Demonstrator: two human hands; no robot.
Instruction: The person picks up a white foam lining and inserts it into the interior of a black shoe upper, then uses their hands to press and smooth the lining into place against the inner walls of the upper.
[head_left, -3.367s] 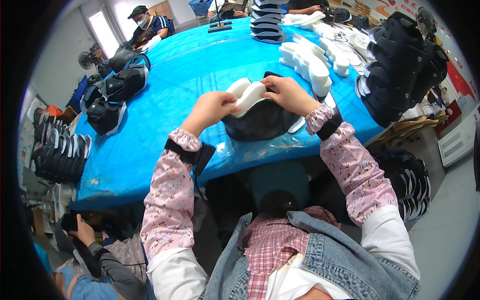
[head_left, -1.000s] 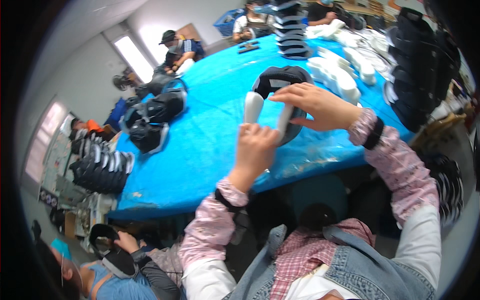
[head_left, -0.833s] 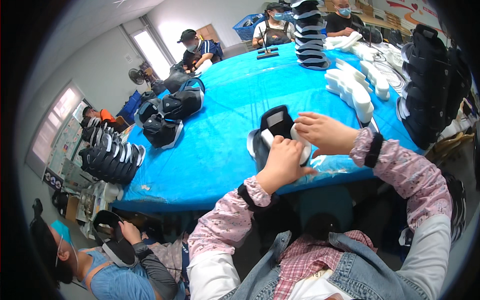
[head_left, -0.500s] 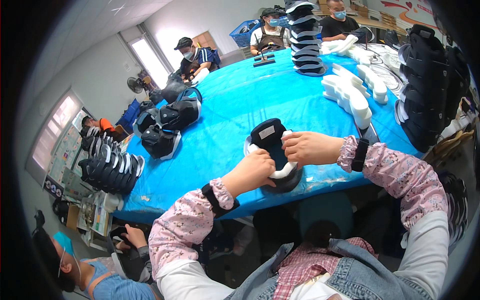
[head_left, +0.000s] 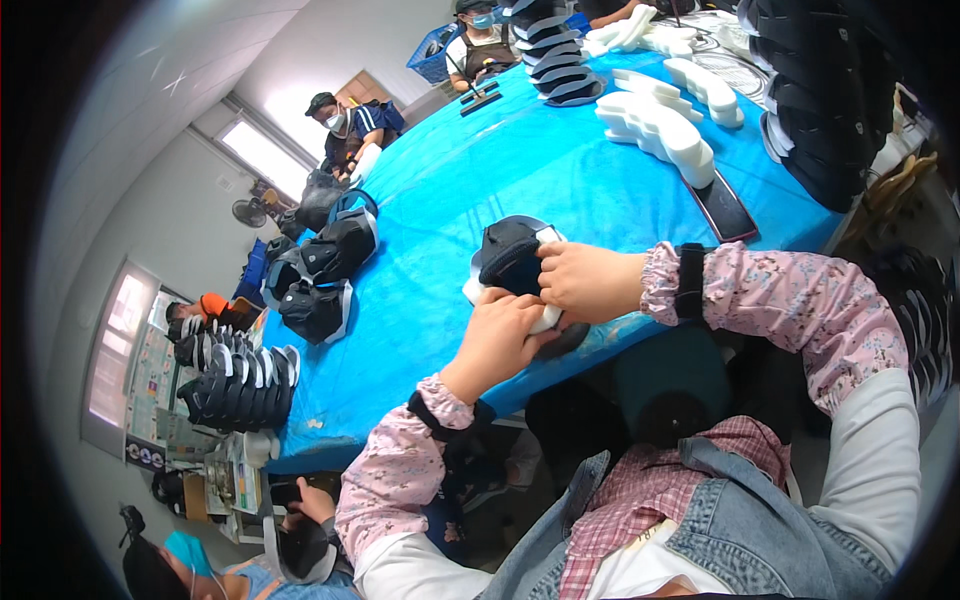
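A black cap (head_left: 510, 238) with a white lining edge rests near the table's front edge, its opening facing me. A curved white strip (head_left: 547, 320), foam-like, runs along its near inner rim, mostly hidden by my fingers. My left hand (head_left: 500, 338) is closed on the strip at the near side, thumb underneath. From the right, my right hand (head_left: 588, 283) grips the cap's rim with bent fingers. My two hands almost touch over the opening, and what lies beneath the fingertips is hidden.
White foam pieces (head_left: 655, 132) and a dark phone (head_left: 722, 207) lie to the right. Tall cap stacks stand at the back (head_left: 558, 62) and far right (head_left: 825, 110). Black caps (head_left: 340, 245) cluster on the left of the blue-covered table (head_left: 420, 310). Several co-workers sit around it.
My view has turned, shifting the scene. My hands have come closer together over the cap, and its far panel now tips toward me. Less of the white strip shows.
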